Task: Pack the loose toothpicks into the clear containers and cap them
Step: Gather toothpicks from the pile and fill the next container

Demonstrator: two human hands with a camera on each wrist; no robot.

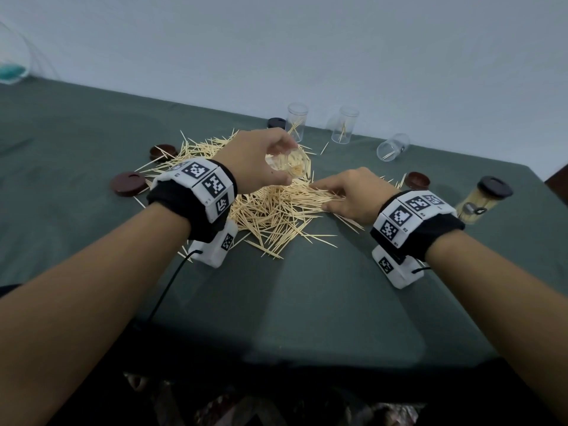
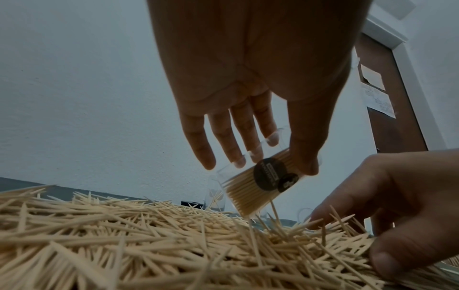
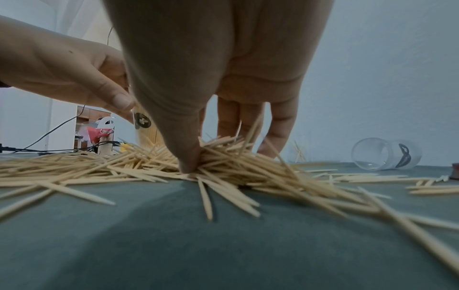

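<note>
My left hand (image 1: 255,161) holds a clear container (image 2: 258,186) in the air, just over the big pile of toothpicks (image 1: 270,207). My thumb is on one side of it and my fingers (image 2: 238,133) are on the other, curled a little round it. The container is tilted, its open end up toward me in the head view, and it is partly full of toothpicks that lie along its length.

My right hand (image 1: 353,195) is down on the right edge of the pile. My thumb (image 3: 186,153) and fingers press in on a small bunch of toothpicks between them. The bunch lies mostly flat on the green cloth (image 1: 307,287), its points going many ways.

Behind the pile two clear containers (image 1: 296,121) stand up straight, each with a few toothpicks inside. Another one (image 1: 393,147) lies on its side, its open mouth facing toward me. Brown caps (image 1: 127,184) sit left of the pile, and one more (image 1: 417,180) sits to the right. A dark cap (image 1: 276,122) sits at the back. A full container with a black cap (image 1: 479,204) is far to the right, leaning over.
</note>
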